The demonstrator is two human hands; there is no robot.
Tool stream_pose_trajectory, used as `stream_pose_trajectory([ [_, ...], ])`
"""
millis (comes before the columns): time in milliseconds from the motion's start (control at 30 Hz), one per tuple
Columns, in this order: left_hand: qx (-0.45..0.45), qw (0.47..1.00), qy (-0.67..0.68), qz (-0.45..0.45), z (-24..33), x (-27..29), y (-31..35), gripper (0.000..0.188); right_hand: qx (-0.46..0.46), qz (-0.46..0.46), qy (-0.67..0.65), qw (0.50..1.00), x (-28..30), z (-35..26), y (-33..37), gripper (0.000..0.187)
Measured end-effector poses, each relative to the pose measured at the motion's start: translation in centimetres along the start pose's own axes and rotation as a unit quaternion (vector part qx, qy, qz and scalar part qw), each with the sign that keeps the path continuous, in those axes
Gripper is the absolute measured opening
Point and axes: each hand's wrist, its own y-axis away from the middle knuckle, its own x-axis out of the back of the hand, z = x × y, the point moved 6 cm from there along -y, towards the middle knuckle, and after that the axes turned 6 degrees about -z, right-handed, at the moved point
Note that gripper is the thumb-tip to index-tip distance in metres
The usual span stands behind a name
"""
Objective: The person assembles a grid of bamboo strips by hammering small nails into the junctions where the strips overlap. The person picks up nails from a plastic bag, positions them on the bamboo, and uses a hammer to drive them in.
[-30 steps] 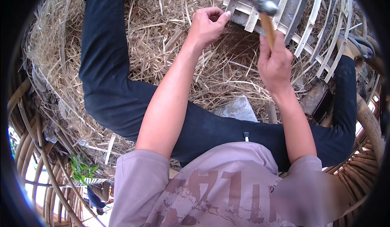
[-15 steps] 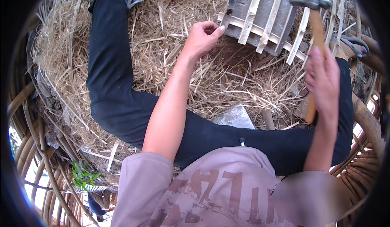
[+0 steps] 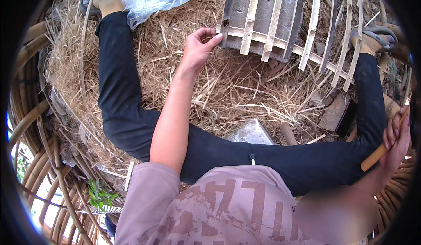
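My left hand (image 3: 198, 47) pinches the lower corner of a slatted wooden frame, where a dark slat (image 3: 228, 12) crosses the pale cross strip (image 3: 258, 36). Several narrow slats, pale and dark, run upward from that strip. Under the frame's left part lies a grey concrete block (image 3: 268, 8). Out at the right side, my right hand (image 3: 396, 135) is closed around the wooden handle of a hammer (image 3: 372, 158). The hammer's head is hidden in the dark rim of the view.
Dry straw and shavings (image 3: 166, 61) cover the ground between my outstretched legs. A clear plastic bag (image 3: 155, 1) lies by my left foot. Near my lap are a silvery flat piece (image 3: 254, 132) and a brick-like block (image 3: 334, 113). Curved bamboo poles (image 3: 26, 122) surround me.
My right hand has swung the hammer away from the frame, out to the right and toward me. The left hand keeps its pinch on the frame's corner; the whole view has shifted slightly.
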Motion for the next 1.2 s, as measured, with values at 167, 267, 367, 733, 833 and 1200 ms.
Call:
stream_pose_trajectory([
  [167,0.028,0.999,0.043,0.013,-0.6,0.6,0.1,0.022,-0.005,0.011,-0.045,0.999,0.6,0.6,0.6,0.029],
  [267,0.028,0.999,0.046,0.000,-0.8,0.4,-0.1,0.022,-0.007,-0.003,-0.080,0.997,1.2,1.4,0.7,0.026],
  [367,0.039,0.999,0.034,-0.017,-0.5,0.1,-0.2,0.022,-0.019,-0.005,-0.107,0.994,1.2,1.9,0.8,0.023],
  [733,0.007,0.999,0.033,-0.025,0.1,-0.1,-0.4,0.035,-0.028,-0.053,-0.135,0.989,-0.5,2.5,0.6,0.018],
  [833,-0.013,0.999,0.037,-0.031,0.6,-0.4,-0.4,0.034,-0.029,-0.007,-0.115,0.993,-1.1,2.4,0.5,0.021],
  [1200,-0.018,0.999,0.023,-0.015,1.1,-0.4,-0.2,0.032,-0.037,-0.025,-0.115,0.992,-2.4,2.4,0.4,0.024],
])
